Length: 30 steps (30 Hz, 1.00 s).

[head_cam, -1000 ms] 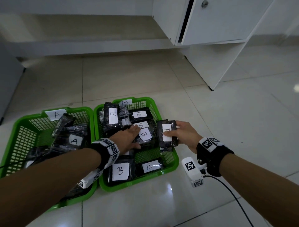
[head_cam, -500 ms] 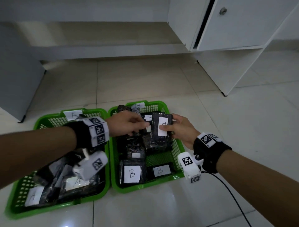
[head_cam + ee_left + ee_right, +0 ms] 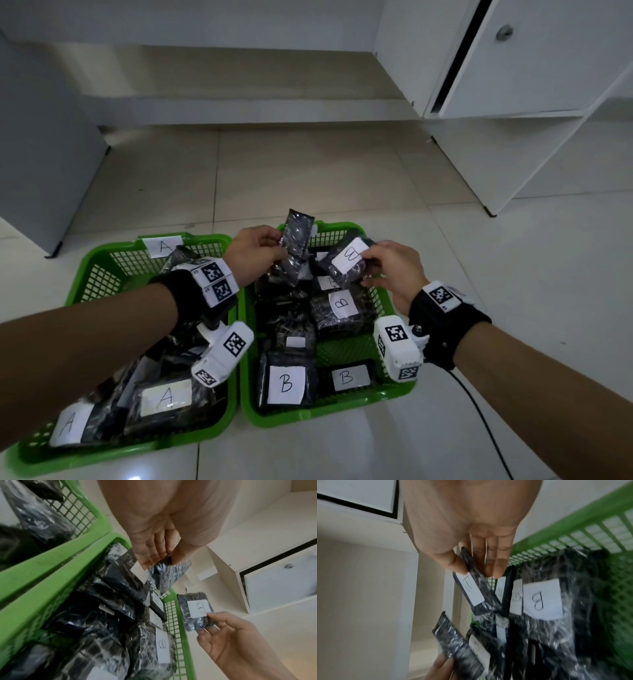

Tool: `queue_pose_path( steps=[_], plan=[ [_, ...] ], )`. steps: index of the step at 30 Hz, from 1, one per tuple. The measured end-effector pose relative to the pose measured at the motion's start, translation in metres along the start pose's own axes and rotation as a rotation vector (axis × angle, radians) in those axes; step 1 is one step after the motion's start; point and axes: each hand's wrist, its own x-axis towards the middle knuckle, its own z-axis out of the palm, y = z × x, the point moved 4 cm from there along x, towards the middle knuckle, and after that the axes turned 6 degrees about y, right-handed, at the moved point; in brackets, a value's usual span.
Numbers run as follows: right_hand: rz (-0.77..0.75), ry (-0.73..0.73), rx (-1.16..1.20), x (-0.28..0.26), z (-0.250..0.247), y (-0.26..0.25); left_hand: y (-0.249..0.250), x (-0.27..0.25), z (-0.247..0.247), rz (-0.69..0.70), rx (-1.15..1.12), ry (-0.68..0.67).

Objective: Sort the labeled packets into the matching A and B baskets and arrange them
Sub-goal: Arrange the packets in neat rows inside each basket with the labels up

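Above the green plastic mesh B basket (image 3: pixel 380 301), the left hand (image 3: pixel 255 255) pinches an upright black crinkly plastic packet (image 3: pixel 295 240) and the right hand (image 3: pixel 390 270) a B-labelled one (image 3: pixel 347 262) (light, soft, probably slippery; best pinched at edges).

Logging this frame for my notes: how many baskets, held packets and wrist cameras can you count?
Baskets: 2 (A basket, B basket)
Held packets: 2 (left packet in left hand, right packet in right hand)
Wrist cameras: 2 (left camera, right camera)
Total: 6
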Motion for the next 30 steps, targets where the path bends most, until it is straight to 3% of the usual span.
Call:
queue_pose_path(
  steps=[5, 7, 9, 12, 15, 20, 23, 27, 30],
  plan=[
    [0.041, 0.001, -0.034, 0.006, -0.011, 0.003, 0.000, 0.015, -0.011, -0.064, -0.188, 0.049],
    [-0.053, 0.061, -0.123, 0.013, -0.012, 0.003, 0.000, 0.018, -0.009, -0.093, -0.271, -0.005],
    [-0.184, 0.032, -0.266, 0.024, -0.004, -0.004, 0.003, 0.015, -0.007, -0.106, -0.324, -0.103],
    [-0.386, -0.098, -0.571, 0.040, 0.021, -0.021, 0.011, 0.009, -0.005, 0.011, -0.114, -0.128],
    [-0.579, -0.103, -0.854, 0.053, 0.050, -0.032, 0.012, 0.011, -0.010, 0.169, 0.293, 0.056],
    [-0.696, -0.235, -1.031, 0.068, 0.083, -0.020, 0.002, 0.020, -0.012, 0.194, 0.404, 0.141],
    [-0.748, -0.212, -1.002, 0.073, 0.085, -0.009, -0.011, 0.025, -0.011, 0.064, 0.158, 0.077],
    [-1.014, -0.091, -1.137, 0.067, 0.076, -0.009, -0.015, 0.028, -0.009, -0.075, -0.250, -0.026],
    [-0.885, -0.149, -1.266, 0.070, 0.067, -0.002, -0.009, 0.030, -0.008, -0.109, -0.381, -0.072]
  ],
)
